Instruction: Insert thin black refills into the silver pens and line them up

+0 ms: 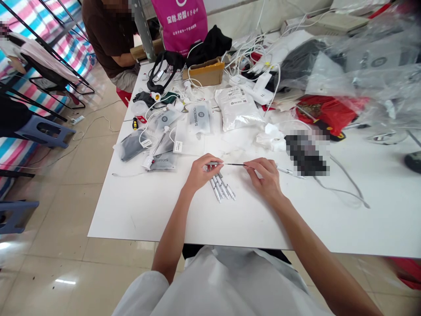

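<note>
My left hand [201, 172] is closed around a grey pen barrel piece [214, 163] held level above the table. Across from it, my right hand [267, 177] pinches the far end of a thin dark pen refill [235, 164]. The refill's pale tip points at the barrel piece; whether it enters it is too small to tell. Several white pens [223, 188] lie side by side on the table just under my left hand. Beyond my right hand lies another white pen or pen part [284, 170], partly hidden by the fingers.
On the white table [138, 215], packaged pouches [161, 162] and cables lie left. A white plastic parcel [238, 109], crumpled tissue [271, 137] and a cardboard box [207, 72] are farther back. Red and clear bags [329, 112] crowd the right. Another person [108, 39] sits at the far left corner.
</note>
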Demonstrator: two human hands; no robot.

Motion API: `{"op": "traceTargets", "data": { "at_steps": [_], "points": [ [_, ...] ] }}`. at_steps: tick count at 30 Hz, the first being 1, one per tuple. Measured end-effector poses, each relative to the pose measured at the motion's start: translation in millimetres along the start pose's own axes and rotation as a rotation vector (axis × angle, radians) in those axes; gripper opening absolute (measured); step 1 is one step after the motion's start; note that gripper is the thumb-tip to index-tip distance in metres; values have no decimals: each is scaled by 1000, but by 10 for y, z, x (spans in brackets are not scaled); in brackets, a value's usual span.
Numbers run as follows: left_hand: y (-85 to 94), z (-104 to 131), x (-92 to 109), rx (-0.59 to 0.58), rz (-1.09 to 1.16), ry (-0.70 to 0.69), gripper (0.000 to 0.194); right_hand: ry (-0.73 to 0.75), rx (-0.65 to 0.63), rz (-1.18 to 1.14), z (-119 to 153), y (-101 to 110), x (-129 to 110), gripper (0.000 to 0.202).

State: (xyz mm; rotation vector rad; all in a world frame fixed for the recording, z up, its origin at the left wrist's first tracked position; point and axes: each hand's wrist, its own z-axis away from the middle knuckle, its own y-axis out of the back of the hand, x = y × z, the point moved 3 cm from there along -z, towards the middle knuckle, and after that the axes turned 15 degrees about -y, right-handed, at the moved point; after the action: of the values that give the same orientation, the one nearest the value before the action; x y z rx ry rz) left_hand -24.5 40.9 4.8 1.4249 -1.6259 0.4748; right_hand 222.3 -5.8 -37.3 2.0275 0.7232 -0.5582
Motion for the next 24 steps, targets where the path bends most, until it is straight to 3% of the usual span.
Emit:
{"op": "traceTargets", "data": {
  "at_steps": [7,24],
  "points": [
    [-3,-1,38,47,64,36,15,13,2,-12,-14,22,-44,13],
    [-30,-2,57,7,100,65,18,15,-17,28,-25,2,-35,14]
  ]
}}
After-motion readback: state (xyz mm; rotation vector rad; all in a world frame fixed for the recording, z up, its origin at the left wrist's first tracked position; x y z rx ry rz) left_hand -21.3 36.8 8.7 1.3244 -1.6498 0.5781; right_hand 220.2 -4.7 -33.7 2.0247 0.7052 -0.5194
